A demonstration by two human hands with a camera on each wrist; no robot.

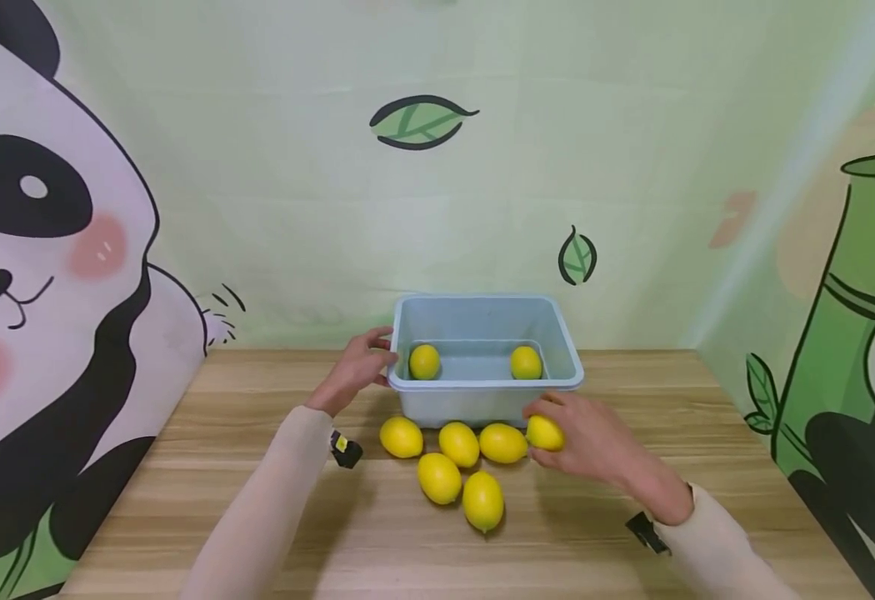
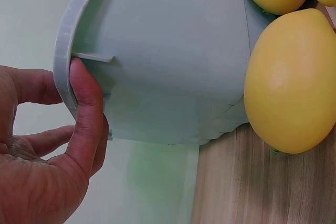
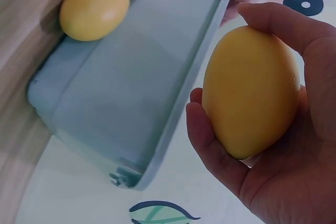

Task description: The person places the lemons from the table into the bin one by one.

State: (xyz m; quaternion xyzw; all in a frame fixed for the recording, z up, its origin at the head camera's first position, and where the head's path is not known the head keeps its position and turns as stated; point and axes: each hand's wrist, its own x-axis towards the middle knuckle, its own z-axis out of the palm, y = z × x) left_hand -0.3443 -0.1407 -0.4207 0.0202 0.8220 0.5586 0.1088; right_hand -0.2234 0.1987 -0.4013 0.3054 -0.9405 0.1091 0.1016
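A light blue plastic bin (image 1: pixel 482 408) stands at the back of the wooden table, with a lemon (image 1: pixel 425 362) in its left side and another lemon (image 1: pixel 526 362) on the right. My left hand (image 1: pixel 355 367) grips the bin's left rim (image 2: pixel 63 61), thumb and fingers on either side of it. In front of the bin's right corner, my right hand (image 1: pixel 591 435) holds a lemon (image 3: pixel 251 93) between thumb and fingers. The right wrist view shows this lemon beside the bin's rim, outside it. Several loose lemons (image 1: pixel 458 444) lie on the table just before the bin.
The wooden table (image 1: pixel 602 542) reaches back to a green backdrop (image 1: pixel 295 208) with printed leaves and pandas, close behind the bin. Nearest to me among the loose lemons is one (image 1: pixel 483 502) at the front of the group. A small black device sits at each wrist.
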